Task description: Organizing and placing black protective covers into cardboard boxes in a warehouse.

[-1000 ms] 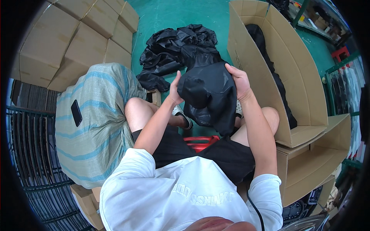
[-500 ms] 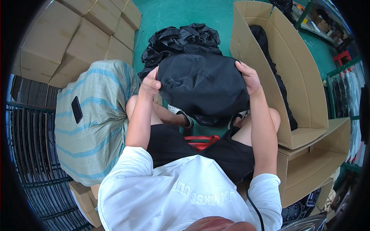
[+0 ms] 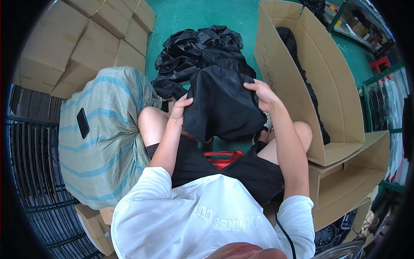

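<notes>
Clock dirs taken from the held cloth, approx mid-view. Biggest first: teal floor runs under everything, seen best at 12. Stack of closed brown cartons at 10, several high & wide. Tall open carton at 2–3, long shape, flaps up. Big grey-green woven sack w/ blue stripes at 8–9, bulging, just beside person's L knee. Lower carton at 4, open side showing, right below the tall one. Pile of crumpled black material at 11–12, on floor.

Held black cloth is btwn the knees, raised in front of person, hanging in soft folds, lower edge loose; its far edge overlaps the pile in view, can't tell if the two touch. Long black bundle lies lengthwise in the tall carton. Red plastic piece at 6, btwn the thighs, only partly visible.

Hands: L hand at 9, pinching cloth's L edge, thumb vs. fingers. R hand at 2–3, thumb across top face nr upper R edge, gripping there; fingers mostly hidden behind cloth. Smallest: dark phone at 9, lying on the sack, well apart from both hands.
</notes>
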Demonstrator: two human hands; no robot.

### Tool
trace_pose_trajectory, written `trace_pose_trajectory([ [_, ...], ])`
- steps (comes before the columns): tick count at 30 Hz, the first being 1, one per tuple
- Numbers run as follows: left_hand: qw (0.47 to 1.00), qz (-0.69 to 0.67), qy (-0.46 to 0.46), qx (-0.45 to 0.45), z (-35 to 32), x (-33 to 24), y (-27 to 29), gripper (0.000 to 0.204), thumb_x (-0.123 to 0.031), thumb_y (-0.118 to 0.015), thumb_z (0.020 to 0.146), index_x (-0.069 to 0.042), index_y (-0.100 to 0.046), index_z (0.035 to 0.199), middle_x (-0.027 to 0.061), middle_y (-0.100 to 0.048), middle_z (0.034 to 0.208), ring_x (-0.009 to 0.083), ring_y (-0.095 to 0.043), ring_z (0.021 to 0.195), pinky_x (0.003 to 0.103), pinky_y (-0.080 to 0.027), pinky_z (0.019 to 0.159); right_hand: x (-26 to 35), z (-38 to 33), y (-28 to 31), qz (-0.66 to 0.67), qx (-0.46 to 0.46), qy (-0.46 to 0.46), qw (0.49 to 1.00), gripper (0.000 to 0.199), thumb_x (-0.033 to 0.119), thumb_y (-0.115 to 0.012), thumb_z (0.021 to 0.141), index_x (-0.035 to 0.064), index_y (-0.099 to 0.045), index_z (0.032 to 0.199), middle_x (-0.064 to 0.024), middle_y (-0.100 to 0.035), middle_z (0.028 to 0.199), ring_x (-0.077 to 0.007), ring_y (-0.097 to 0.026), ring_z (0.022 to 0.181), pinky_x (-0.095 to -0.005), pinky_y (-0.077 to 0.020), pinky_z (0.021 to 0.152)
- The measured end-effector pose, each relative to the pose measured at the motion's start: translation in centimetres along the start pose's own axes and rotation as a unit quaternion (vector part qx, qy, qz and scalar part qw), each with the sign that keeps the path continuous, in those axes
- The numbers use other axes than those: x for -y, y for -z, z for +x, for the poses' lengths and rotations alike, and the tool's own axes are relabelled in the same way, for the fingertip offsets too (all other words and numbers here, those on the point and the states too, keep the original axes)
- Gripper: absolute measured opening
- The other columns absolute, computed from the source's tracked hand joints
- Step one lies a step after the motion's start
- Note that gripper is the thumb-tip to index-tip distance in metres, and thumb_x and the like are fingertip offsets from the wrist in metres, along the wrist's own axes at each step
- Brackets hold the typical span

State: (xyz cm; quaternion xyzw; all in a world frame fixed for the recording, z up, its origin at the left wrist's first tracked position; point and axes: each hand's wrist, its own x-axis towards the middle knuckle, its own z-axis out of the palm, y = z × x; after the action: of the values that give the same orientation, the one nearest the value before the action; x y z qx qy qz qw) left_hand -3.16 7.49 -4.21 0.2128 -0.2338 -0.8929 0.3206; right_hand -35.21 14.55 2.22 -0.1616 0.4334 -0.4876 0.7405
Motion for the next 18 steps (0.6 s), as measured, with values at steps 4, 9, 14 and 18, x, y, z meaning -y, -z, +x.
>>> trace_pose_trajectory([
  [4,0.999,0.046,-0.017,-0.025,0.6,0.5,-1.1,0.060,0.005,-0.060,0.080,-0.002,-0.045,0.137,0.0157,-0.061,0.125,0.0303,-0.063,0.111,0.042,-0.049,0.100,-2.0,1.2,0.4,-0.076,0.025,0.015,0.997,0.046,-0.002,-0.052,0.089,-0.0009,-0.048,0.135,-0.0129,-0.062,0.123,-0.0231,-0.060,0.110,-0.0344,-0.0454,0.102],
  [9,0.993,-0.065,0.011,-0.098,6.2,-0.9,1.5,0.053,-0.013,-0.054,0.093,-0.004,-0.041,0.143,0.0136,-0.058,0.131,0.0284,-0.059,0.117,0.042,-0.044,0.104,-1.7,4.4,2.9,-0.121,-0.032,-0.010,0.992,0.054,-0.005,-0.050,0.086,0.0016,-0.044,0.139,-0.0132,-0.059,0.129,-0.0232,-0.060,0.112,-0.0348,-0.0459,0.101],
  [14,0.984,0.105,-0.009,-0.147,13.0,-1.7,3.7,0.046,-0.011,-0.046,0.097,-0.009,-0.045,0.143,0.0129,-0.059,0.132,0.0249,-0.060,0.117,0.039,-0.046,0.104,-0.7,8.2,6.6,-0.094,-0.014,0.039,0.995,0.061,-0.008,-0.051,0.084,0.0043,-0.041,0.143,-0.0144,-0.057,0.132,-0.0244,-0.058,0.116,-0.0362,-0.0461,0.102],
  [18,0.984,0.158,-0.079,-0.026,18.3,-4.8,3.2,0.069,0.009,-0.050,0.086,-0.009,-0.032,0.150,0.0140,-0.060,0.126,0.0211,-0.064,0.107,0.032,-0.052,0.093,2.8,11.5,7.3,-0.025,0.020,0.100,0.994,0.063,-0.010,-0.055,0.082,0.0027,-0.042,0.142,-0.0155,-0.059,0.129,-0.0246,-0.061,0.113,-0.0375,-0.0504,0.097],
])
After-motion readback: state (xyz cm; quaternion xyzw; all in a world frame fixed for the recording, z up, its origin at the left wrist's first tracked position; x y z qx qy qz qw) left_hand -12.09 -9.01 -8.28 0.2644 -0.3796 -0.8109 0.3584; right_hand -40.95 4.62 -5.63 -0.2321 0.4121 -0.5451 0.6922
